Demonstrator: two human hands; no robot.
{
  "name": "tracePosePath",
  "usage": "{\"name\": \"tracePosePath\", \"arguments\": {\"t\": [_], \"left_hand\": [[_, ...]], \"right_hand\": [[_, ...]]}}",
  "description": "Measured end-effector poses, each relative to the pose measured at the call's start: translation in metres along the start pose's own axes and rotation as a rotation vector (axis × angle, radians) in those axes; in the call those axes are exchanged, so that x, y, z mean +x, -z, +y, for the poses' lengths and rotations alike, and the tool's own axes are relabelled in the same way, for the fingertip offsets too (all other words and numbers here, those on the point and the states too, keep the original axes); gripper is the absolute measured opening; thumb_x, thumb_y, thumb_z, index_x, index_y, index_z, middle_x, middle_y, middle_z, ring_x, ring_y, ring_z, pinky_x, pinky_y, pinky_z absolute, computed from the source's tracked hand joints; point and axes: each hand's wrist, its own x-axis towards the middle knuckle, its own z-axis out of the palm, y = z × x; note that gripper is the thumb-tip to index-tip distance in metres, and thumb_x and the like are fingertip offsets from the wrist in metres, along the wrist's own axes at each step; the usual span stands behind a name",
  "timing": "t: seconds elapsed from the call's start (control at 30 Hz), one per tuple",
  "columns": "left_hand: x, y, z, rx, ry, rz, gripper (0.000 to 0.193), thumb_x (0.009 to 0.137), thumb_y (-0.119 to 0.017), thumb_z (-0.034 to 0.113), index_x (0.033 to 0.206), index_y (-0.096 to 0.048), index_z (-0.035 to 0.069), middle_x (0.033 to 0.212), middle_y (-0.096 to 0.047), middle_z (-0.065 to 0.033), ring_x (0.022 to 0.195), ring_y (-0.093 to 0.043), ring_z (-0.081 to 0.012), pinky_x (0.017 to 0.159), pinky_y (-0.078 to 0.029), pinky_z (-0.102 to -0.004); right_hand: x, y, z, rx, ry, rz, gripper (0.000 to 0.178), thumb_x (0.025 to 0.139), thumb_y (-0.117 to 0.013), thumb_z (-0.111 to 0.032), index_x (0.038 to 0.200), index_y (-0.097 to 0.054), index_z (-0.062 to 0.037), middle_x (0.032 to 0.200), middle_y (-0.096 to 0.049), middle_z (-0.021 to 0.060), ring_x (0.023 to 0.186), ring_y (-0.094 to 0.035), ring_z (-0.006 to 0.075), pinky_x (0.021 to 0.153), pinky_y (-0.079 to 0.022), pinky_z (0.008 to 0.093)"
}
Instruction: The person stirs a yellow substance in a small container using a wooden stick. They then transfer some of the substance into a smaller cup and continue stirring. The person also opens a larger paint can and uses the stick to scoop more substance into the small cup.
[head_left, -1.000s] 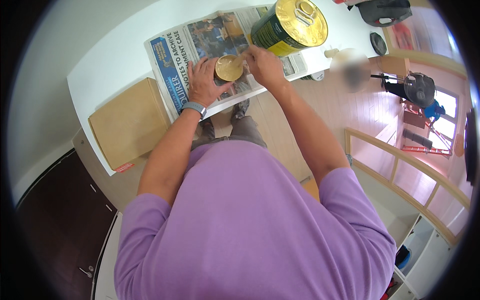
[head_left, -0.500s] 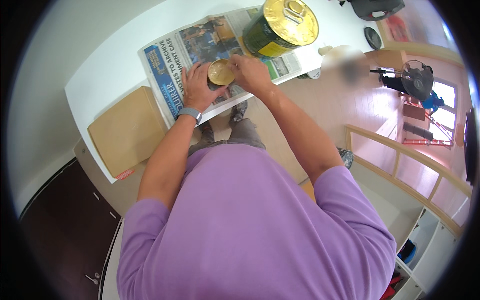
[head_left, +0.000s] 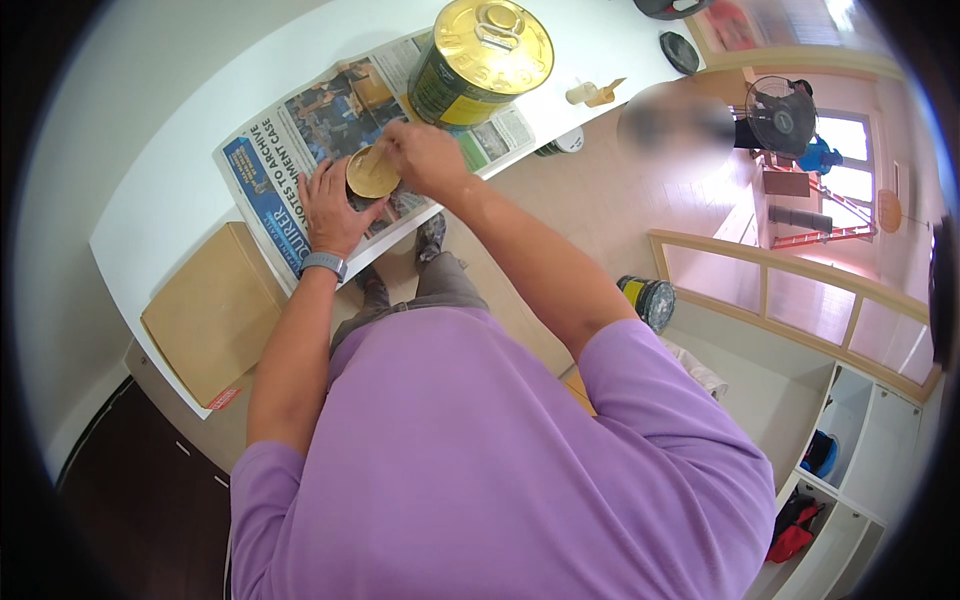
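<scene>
A small round can (head_left: 374, 172) with a gold-coloured top or inside stands on a newspaper (head_left: 345, 100) near the table's edge. My left hand (head_left: 335, 212) curls round its left and near side, fingers and thumb against the wall. Over the can's right rim is my right hand (head_left: 425, 158), fingers pinched together; a thin pale strip seems to show below them, too small to name. Just beyond my hands, a large dark tin (head_left: 462, 100) with a gold lid and wire handle sits on the newspaper.
A flat brown cardboard box (head_left: 215, 312) lies left on the white table (head_left: 160, 200). Toward the right end are a small pale bottle-like object (head_left: 580, 93) and a black disc (head_left: 679, 52). Pails (head_left: 655, 300) stand on the floor. Farther right are a fan (head_left: 782, 116) and a low partition (head_left: 765, 290).
The whole view has shifted, so the table things sit farther left in the picture. Both hands stay at the small can, with the right fingers still at its rim.
</scene>
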Motion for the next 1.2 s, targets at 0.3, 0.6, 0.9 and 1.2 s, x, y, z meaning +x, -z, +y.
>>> {"name": "tracePosePath", "arguments": {"t": [0.3,0.6,0.9,1.2], "left_hand": [[-0.002,0.001,0.002,-0.001,-0.007,0.015,0.089,0.076,-0.093,0.05,0.147,-0.058,0.01,0.142,-0.066,-0.0115,0.146,-0.051,-0.0325,0.131,-0.02,-0.0631],[-0.002,0.0,0.0,0.001,-0.014,0.014,0.091,0.077,-0.093,0.048,0.15,-0.054,0.011,0.146,-0.063,-0.0127,0.147,-0.051,-0.033,0.13,-0.021,-0.0614],[-0.003,0.0,0.0,-0.01,-0.033,0.042,0.092,0.076,-0.094,0.045,0.15,-0.053,0.012,0.144,-0.062,-0.0126,0.146,-0.052,-0.033,0.129,-0.024,-0.0622],[-0.003,0.0,0.0,0.002,-0.022,0.031,0.092,0.077,-0.093,0.048,0.151,-0.053,0.011,0.145,-0.062,-0.0127,0.146,-0.052,-0.0335,0.129,-0.023,-0.0624]], "right_hand": [[-0.009,0.006,0.005,-0.058,-0.007,0.019,0.022,0.104,-0.061,-0.029,0.104,-0.072,-0.0095,0.097,-0.077,0.0187,0.096,-0.074,0.0425,0.083,-0.057,0.0557],[0.004,0.026,-0.002,-0.131,0.142,0.03,0.016,0.103,-0.063,-0.026,0.106,-0.071,-0.0121,0.096,-0.075,0.0152,0.095,-0.073,0.0408,0.082,-0.058,0.0535],[-0.017,0.013,0.016,-0.049,-0.18,-0.155,0.026,0.102,-0.062,-0.029,0.107,-0.072,-0.0056,0.101,-0.077,0.0239,0.101,-0.072,0.0474,0.086,-0.056,0.0574],[-0.022,0.001,0.019,0.266,-0.313,0.005,0.032,0.104,-0.064,-0.033,0.105,-0.072,-0.002,0.094,-0.074,0.0295,0.092,-0.072,0.0507,0.081,-0.054,0.0579]]}}
